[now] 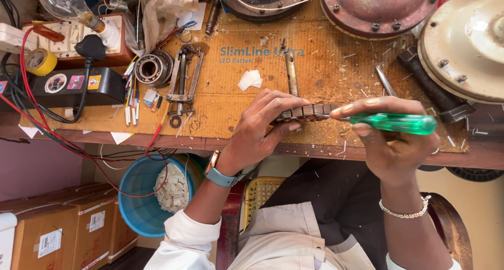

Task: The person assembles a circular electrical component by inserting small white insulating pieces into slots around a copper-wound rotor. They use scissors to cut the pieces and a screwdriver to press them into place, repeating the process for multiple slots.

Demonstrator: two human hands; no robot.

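Seen from above, at the workbench's near edge: left hand [260,131] curled around the end of a dark, segmented curved metal part [307,112], fingers pressed down on top of it, thumb tucked beneath, pinning it against the sheet of brown corrugated cardboard [236,99] covering the bench. Right hand [391,144] closed in a fist grip round a screwdriver with a translucent green plastic handle [399,123], forefinger stretched along it, the tip pointing toward 9 o'clock and meeting the segmented part's right end. At 12 o'clock from that part, just beyond the left fingertips, a slim grey metal tool [291,73] lying upright on the cardboard. Toward 10 o'clock, well apart, a steel puller frame [182,78] beside a round steel ball bearing [153,68]. Farther along at 9 o'clock, a black power strip [68,86] with red wires trailing off it. At 2 o'clock from the right hand, a cream round metal motor cover [464,44]. Below the bench at 7 o'clock, a blue plastic bucket [137,196] holding pale paper scraps.
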